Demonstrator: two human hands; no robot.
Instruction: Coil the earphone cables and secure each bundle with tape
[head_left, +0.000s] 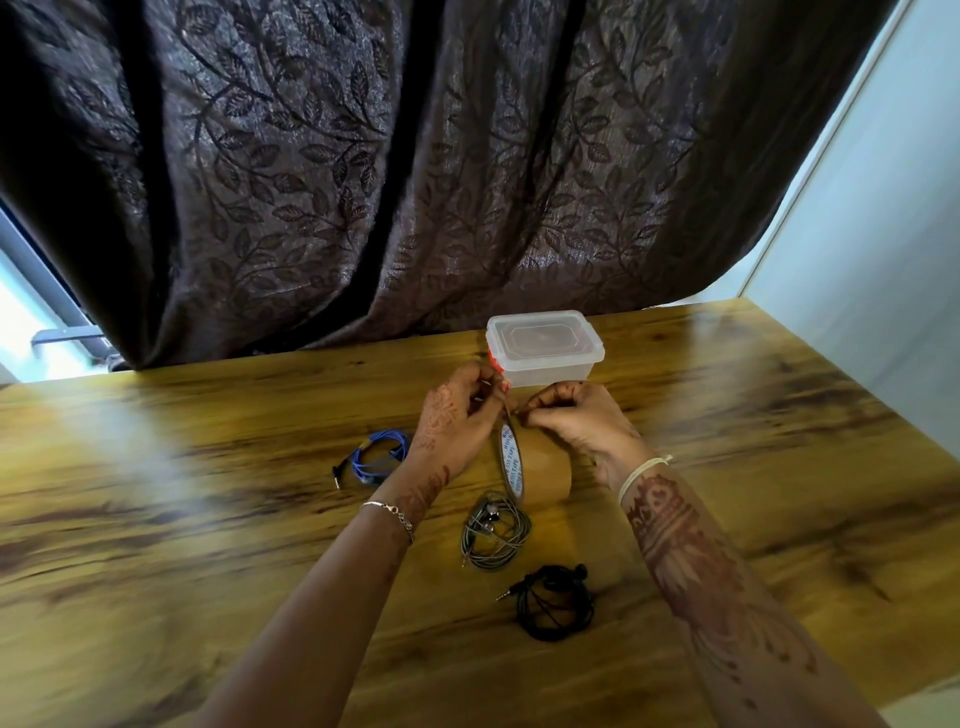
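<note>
A brown tape roll (537, 470) stands on edge on the wooden table (208, 519), its white printed core facing left. My left hand (457, 415) grips the roll's top edge. My right hand (576, 421) pinches the tape's loose end at the top of the roll, fingers closed on it. Three coiled earphones lie on the table: a blue one (376, 460) to the left of my left hand, a grey one (496, 530) just in front of the roll, and a black one (556, 600) nearer to me.
A clear plastic box with a lid (545, 345) stands just behind my hands. A dark leaf-patterned curtain (415, 156) hangs behind the table's far edge. A pale wall (883, 260) borders the table on the right.
</note>
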